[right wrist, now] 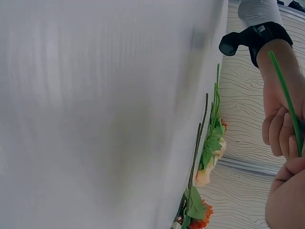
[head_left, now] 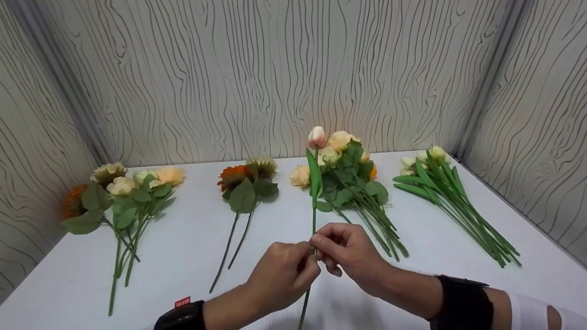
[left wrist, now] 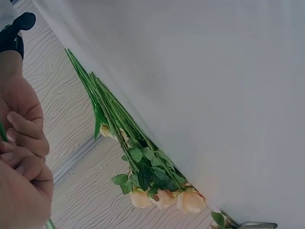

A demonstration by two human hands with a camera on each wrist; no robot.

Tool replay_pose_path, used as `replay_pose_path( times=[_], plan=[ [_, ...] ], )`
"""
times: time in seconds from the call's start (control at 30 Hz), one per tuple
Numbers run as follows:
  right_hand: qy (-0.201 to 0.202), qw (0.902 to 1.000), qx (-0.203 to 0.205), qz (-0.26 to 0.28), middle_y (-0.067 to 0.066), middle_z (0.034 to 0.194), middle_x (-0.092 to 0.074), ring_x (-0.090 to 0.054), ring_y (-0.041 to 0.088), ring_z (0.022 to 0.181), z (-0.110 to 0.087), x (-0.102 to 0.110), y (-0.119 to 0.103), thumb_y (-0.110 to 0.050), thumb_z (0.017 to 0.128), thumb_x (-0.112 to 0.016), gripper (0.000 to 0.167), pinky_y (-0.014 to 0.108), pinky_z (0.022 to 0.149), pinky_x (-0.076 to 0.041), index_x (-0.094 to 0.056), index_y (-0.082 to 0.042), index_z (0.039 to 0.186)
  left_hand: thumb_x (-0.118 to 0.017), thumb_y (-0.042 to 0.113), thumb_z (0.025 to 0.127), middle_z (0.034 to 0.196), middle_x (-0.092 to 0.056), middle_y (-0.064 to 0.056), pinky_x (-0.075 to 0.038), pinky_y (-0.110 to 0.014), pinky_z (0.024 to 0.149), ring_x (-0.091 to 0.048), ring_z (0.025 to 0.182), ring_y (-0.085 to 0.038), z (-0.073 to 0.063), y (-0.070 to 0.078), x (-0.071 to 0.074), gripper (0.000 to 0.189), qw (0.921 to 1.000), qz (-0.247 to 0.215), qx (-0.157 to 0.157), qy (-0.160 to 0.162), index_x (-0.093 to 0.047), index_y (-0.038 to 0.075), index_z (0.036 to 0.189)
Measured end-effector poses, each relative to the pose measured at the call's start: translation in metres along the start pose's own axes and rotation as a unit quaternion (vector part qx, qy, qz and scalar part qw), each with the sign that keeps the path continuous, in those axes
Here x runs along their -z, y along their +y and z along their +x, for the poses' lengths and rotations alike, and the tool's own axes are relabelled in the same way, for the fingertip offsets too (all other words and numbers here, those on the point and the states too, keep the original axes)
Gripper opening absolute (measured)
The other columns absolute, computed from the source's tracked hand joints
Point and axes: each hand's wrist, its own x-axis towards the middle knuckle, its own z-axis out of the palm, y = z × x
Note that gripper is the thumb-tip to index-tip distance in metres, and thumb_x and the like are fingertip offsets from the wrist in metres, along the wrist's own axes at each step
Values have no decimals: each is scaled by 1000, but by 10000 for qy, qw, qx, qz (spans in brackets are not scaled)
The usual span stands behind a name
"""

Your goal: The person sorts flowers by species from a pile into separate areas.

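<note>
A single pink-and-white tulip (head_left: 317, 137) stands nearly upright over the middle of the table, its long green leaf below the bloom. My left hand (head_left: 284, 275) grips its stem with curled fingers. Right beside it, my right hand (head_left: 351, 254) pinches the same stem between thumb and fingertips, the two hands meeting there. Below them the stem runs down toward the front edge. In the right wrist view the lower stem (right wrist: 286, 98) slants past the left hand and forearm. The stretch of stem inside the fingers is hidden.
Behind the tulip lies a bunch of peach and cream roses (head_left: 341, 140). White tulips (head_left: 463, 211) lie at the right. Two brown-stemmed flowers, one orange (head_left: 235, 178), lie left of centre. A mixed bunch (head_left: 124, 185) is at far left. Patterned panels (head_left: 257, 78) enclose the white table (head_left: 183, 256).
</note>
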Motion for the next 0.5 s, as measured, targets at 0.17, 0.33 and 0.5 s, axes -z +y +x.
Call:
replay_pose_path(
  times=[0.17, 0.33, 0.5],
  plan=[
    [61, 9998, 55, -162, -4, 71, -60, -48, 4, 55, 0, 3, 0, -15, 99, -62, 33, 18, 50, -40, -55, 17, 97, -53, 1, 92, 52, -44, 5, -28, -6, 46, -29, 50, 7, 1, -1, 5, 22, 9983, 12, 265, -515, -56, 9, 71],
    [405, 9967, 41, -704, 1, 73, -59, -48, 6, 56, 4, 16, -2, -16, 98, -63, 29, 18, 49, -41, -59, 13, 97, -51, 4, 96, 54, -43, 9, -33, -9, 47, -33, 49, 5, -1, -8, 17, 24, 9948, 236, 615, -779, -57, 11, 73],
    [1193, 9707, 101, -2084, 7, 74, -60, -51, 9, 60, 14, 51, -3, -17, 98, -63, 19, 21, 51, -45, -67, 1, 93, -49, 6, 96, 56, -48, 10, -41, -16, 48, -39, 50, 2, -6, -26, 42, 26, 9876, 591, 1302, -641, -58, 14, 73]
  ],
)
